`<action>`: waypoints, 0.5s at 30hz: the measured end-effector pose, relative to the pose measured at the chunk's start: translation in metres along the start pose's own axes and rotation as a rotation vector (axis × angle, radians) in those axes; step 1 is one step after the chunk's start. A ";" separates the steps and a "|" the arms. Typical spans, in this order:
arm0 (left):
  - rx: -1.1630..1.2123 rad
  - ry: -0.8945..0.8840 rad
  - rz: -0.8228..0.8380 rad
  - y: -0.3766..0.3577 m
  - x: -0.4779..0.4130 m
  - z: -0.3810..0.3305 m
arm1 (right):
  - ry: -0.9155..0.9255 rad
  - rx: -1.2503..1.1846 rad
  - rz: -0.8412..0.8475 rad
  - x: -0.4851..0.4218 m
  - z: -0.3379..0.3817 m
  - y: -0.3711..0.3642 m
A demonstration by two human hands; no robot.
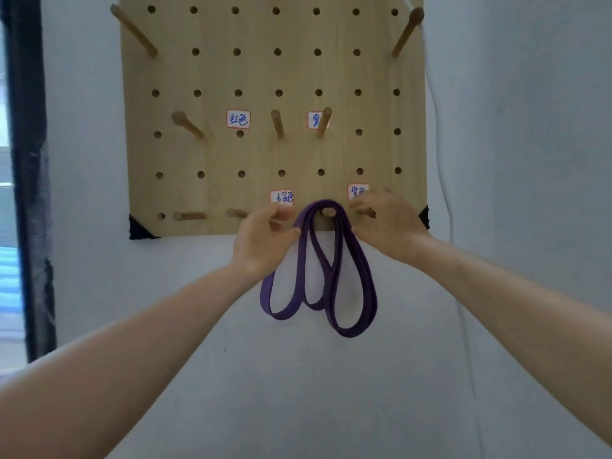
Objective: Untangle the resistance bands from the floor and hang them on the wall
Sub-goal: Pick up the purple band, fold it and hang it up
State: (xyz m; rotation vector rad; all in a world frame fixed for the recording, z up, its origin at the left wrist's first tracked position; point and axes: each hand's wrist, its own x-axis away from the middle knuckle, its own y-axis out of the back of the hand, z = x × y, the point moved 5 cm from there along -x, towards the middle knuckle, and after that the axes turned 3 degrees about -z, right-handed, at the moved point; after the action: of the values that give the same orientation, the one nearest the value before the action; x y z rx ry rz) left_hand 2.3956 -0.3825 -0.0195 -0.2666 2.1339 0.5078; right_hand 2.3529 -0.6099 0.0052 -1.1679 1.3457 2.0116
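Forearms extend to the pegboard point(215, 77). Purple band point(330, 268) hangs looped over a bottom-row peg point(328, 212). Left hand point(265, 240) pinches its left strand; right hand point(387, 223) touches the right strand (grip indeterminate). Step: seating. Next: release both hands and check the hang.

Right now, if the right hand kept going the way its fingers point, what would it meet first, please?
Probably the purple band draped over its peg, just beyond the right hand; depth is unclear, so the pegboard might come first.

purple band point(326, 204) on peg point(328, 212) | left hand point(261, 240) pinches it | right hand point(387, 223): unclear
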 end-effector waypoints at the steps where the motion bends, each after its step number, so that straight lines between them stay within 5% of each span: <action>1: 0.016 -0.011 0.032 0.006 0.009 -0.003 | 0.045 0.012 -0.054 0.011 0.007 0.005; 6: 0.052 -0.072 0.293 0.036 0.078 -0.017 | 0.223 -0.073 -0.157 0.081 0.051 0.017; 15: -0.108 0.109 0.806 0.040 0.259 0.070 | 0.045 -0.267 0.456 0.243 0.076 -0.091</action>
State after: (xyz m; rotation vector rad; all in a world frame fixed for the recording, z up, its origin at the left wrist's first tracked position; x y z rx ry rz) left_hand 2.2834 -0.3152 -0.2573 0.5492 2.2692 1.0829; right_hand 2.2591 -0.5231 -0.2333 -1.0922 1.5054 2.5663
